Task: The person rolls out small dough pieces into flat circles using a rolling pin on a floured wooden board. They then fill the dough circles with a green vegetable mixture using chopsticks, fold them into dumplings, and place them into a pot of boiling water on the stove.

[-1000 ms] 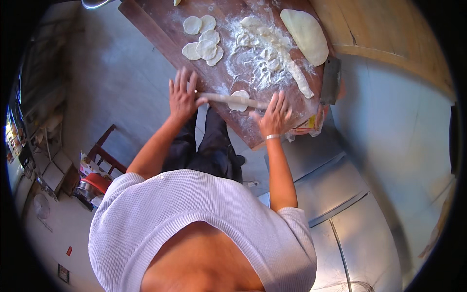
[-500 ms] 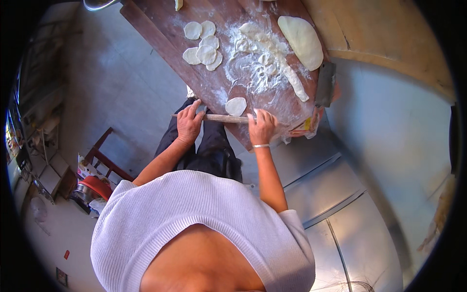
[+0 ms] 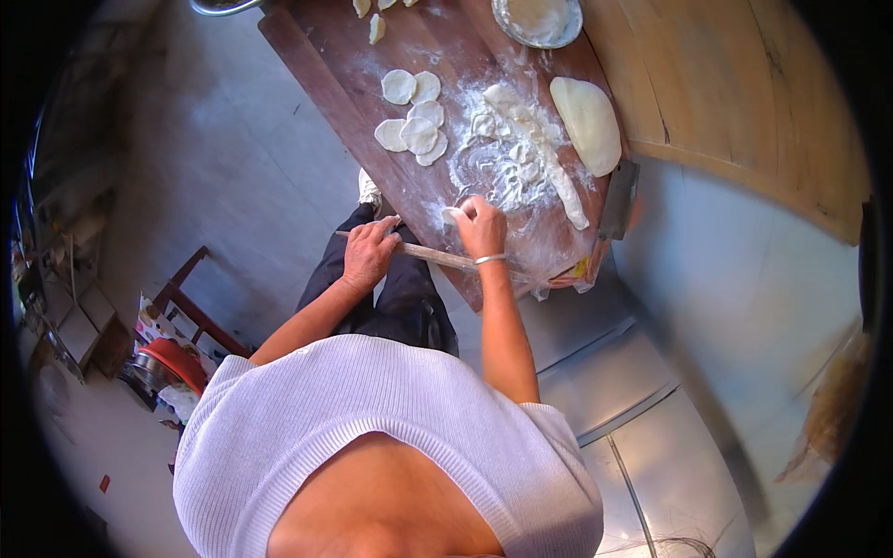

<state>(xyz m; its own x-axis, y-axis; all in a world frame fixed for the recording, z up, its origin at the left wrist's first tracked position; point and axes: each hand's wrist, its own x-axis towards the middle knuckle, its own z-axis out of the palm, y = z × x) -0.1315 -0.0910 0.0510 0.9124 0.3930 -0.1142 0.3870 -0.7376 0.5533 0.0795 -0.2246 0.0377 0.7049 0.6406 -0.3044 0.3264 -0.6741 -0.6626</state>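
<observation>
My left hand (image 3: 369,253) is closed around one end of a thin wooden rolling pin (image 3: 430,254), which lies slantwise over the near edge of the wooden board (image 3: 367,116). Just past the pin, my right hand (image 3: 482,228) pinches a small flat dough wrapper (image 3: 450,216) at its side; the fingers hide part of it. Several round dough wrappers (image 3: 419,135) lie overlapping farther off on the left. In the white flour (image 3: 484,167) sit small dough pieces, and a dough rope (image 3: 566,195) lies beside them. A large lump of dough (image 3: 586,126) rests at the board's right edge.
A bowl (image 3: 538,20) with something pale in it stands at the far side. Small shaped dough pieces (image 3: 376,28) lie at the far left, near a metal bowl's rim (image 3: 223,7). A red pot (image 3: 175,363) and a dark red wooden frame (image 3: 191,279) are at lower left.
My right hand has left the rolling pin and taken hold of the dough wrapper's edge. The pin now slants more. The view has shifted, showing more of the far board.
</observation>
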